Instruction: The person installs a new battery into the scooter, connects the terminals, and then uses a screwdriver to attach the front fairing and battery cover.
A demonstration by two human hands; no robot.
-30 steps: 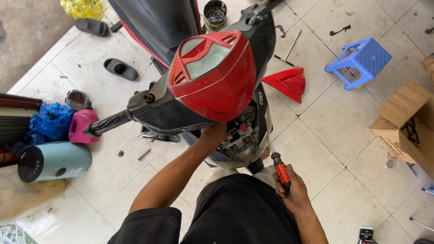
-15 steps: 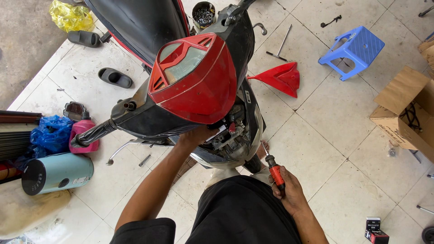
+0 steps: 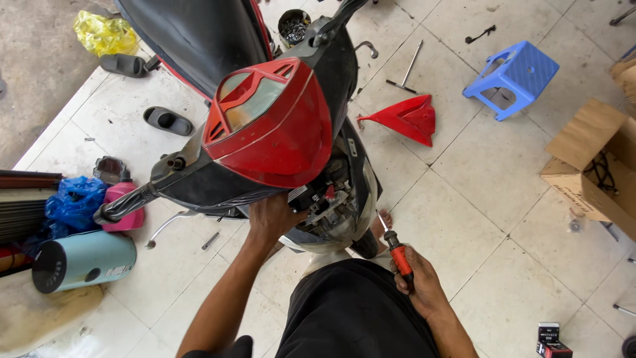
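Right hand point(image 3: 424, 288) grips screwdriver point(image 3: 396, 250), tip pointing up-left.

The right hand point(image 3: 424, 288) is closed around a screwdriver point(image 3: 396, 250) with a red and black handle, its thin shaft angled up from the grip toward the exposed front of the scooter point(image 3: 278, 132). Across from that grip, the left hand point(image 3: 271, 215) presses against the scooter's underside, just below its red headlight cover point(image 3: 275, 126). Well above the grip lie a loose red panel point(image 3: 407, 118) and, farther off, a blue plastic stool point(image 3: 513, 76) on the tiled floor point(image 3: 490, 192).
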